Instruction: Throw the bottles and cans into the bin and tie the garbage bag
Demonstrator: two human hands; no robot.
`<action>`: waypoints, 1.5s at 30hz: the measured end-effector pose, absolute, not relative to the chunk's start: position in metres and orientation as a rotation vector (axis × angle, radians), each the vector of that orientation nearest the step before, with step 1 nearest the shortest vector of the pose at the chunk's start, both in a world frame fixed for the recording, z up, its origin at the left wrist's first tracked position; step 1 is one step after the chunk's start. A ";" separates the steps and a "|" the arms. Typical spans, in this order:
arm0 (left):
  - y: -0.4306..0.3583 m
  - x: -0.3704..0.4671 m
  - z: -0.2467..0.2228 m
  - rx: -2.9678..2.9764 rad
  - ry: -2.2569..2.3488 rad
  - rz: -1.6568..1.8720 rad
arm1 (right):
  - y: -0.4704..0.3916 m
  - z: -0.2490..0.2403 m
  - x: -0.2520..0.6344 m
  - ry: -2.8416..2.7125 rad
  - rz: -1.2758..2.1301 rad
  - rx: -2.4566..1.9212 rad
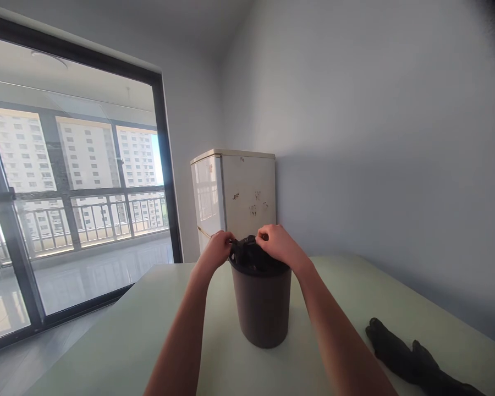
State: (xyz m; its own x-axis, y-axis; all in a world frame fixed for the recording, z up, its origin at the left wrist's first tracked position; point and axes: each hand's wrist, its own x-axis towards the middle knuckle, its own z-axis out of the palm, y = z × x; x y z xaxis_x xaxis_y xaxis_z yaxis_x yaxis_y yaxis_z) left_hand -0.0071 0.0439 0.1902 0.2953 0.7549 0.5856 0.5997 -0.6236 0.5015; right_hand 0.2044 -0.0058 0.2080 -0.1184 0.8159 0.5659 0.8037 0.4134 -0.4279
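Observation:
A dark brown bin (263, 308) stands upright on the pale green table (148, 324), with a black plastic bag (251, 256) bunched inside its mouth. At the far left part of the rim, my left hand (218, 250) pinches the bag's edge between thumb and fingers. My right hand (277, 242) is closed on the bag at the far right part of the opening, its fingers curled. The bottom of the bag is hidden inside the bin.
A crumpled black item (408, 355), perhaps more bags, lies on the table at the right. Behind the table stands a worn white fridge (249, 192). A sliding glass door (82, 181) is at the left, and a grey wall (375, 165) at the right.

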 end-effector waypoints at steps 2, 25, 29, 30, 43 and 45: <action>0.044 -0.005 0.191 2.418 1.307 1.228 | -0.006 0.211 0.202 -1.863 0.111 -1.281; 0.050 -0.023 0.194 2.321 1.451 1.214 | 0.014 0.199 0.210 -1.628 0.379 -1.380; 0.054 -0.025 0.191 2.332 1.481 1.224 | 0.015 0.196 0.212 -1.657 0.248 -1.453; 0.052 -0.024 0.192 2.342 1.451 1.241 | 0.014 0.197 0.212 -1.658 0.223 -1.449; 0.007 0.016 0.202 1.936 0.468 1.015 | -0.033 0.223 0.180 -1.718 0.266 -0.921; 0.012 0.016 0.200 1.897 0.496 1.070 | -0.032 0.222 0.184 -1.750 0.327 -0.916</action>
